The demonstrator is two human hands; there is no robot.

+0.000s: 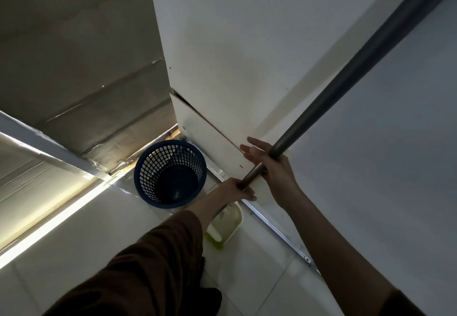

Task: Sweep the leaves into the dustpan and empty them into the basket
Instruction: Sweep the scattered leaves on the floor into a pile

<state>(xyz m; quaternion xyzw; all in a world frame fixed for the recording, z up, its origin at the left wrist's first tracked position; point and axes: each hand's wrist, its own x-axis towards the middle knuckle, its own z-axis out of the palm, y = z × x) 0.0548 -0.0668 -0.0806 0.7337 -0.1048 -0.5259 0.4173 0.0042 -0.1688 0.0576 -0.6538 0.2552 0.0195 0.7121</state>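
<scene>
A dark blue perforated basket (170, 173) stands on the pale floor in the corner beside a white cabinet; its inside looks dark and I cannot make out leaves in it. Right of it, on the floor, lies a pale green and white dustpan (226, 224), partly hidden by my left forearm. A long grey broom handle (346, 78) runs from the upper right down to my hands. My left hand (237, 189) is closed around its lower part. My right hand (269, 165) wraps it just above, index finger and thumb stretched out. The broom head is hidden.
A white cabinet side (222, 56) rises directly behind the basket, with a metal rail (279, 236) along its base. A white wall (383, 167) fills the right. On the left are cardboard-like panels (74, 56) and a bright strip of light (49, 229) at floor level.
</scene>
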